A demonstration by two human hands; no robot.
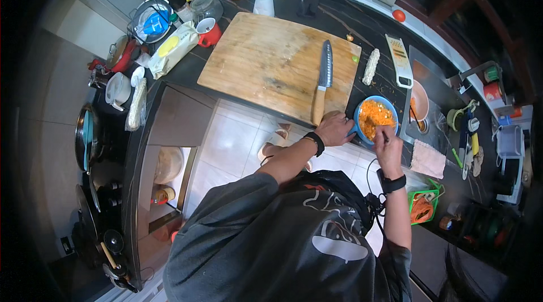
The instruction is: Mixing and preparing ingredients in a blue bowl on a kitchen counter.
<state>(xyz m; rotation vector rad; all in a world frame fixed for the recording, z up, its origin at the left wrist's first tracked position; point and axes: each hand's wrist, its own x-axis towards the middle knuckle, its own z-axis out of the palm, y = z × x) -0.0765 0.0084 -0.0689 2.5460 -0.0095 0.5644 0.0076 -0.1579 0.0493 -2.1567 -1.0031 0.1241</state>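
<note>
A blue bowl (396, 112) full of shredded carrot (375, 112) with small pale bits stands at the counter's front edge. My left hand (333, 128) grips the bowl's blue handle on its left side. Over the near right rim is my right hand (389, 149), closed around a thin utensil whose lower end reaches into the carrot; my fingers hide most of it, so its kind is unclear. Just left of the bowl lies a wooden cutting board (258, 55), and a kitchen knife (326, 68) rests on it with its wooden handle towards me.
A corn cob (371, 67) and a flat grater (398, 60) lie beyond the bowl. To the right, a pinkish bowl (419, 100) sits at the sink (439, 121), near a pink cloth (428, 159). A red mug (209, 32) and a white cup (264, 3) stand behind the board.
</note>
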